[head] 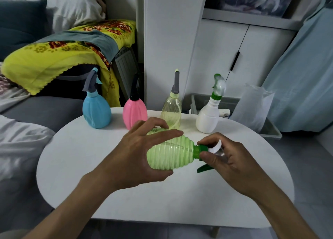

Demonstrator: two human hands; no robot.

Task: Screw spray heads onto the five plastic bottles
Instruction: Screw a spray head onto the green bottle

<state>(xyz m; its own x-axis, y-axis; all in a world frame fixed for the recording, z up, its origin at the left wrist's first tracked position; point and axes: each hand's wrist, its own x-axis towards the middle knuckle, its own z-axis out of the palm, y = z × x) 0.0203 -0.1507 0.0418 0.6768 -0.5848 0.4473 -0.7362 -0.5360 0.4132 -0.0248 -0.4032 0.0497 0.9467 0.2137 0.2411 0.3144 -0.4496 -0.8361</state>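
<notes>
My left hand (142, 154) grips a ribbed green bottle (171, 154) that lies on its side above the white table (108, 184), neck to the right. My right hand (227, 159) pinches the green collar of a green and white spray head (203, 149) seated at the bottle's neck; its green trigger sticks out below. Four bottles stand upright in a row at the table's far edge, each with a spray head on top: a blue bottle (96, 110), a pink bottle (134, 112), a clear yellow bottle (171, 108) and a white bottle (209, 116).
A grey bin (270, 130) with a clear plastic bag (252, 105) stands behind the table at the right. A grey sofa (45, 110) and a yellow floral cloth (54, 58) lie to the left. White cabinet doors (225, 58) stand behind.
</notes>
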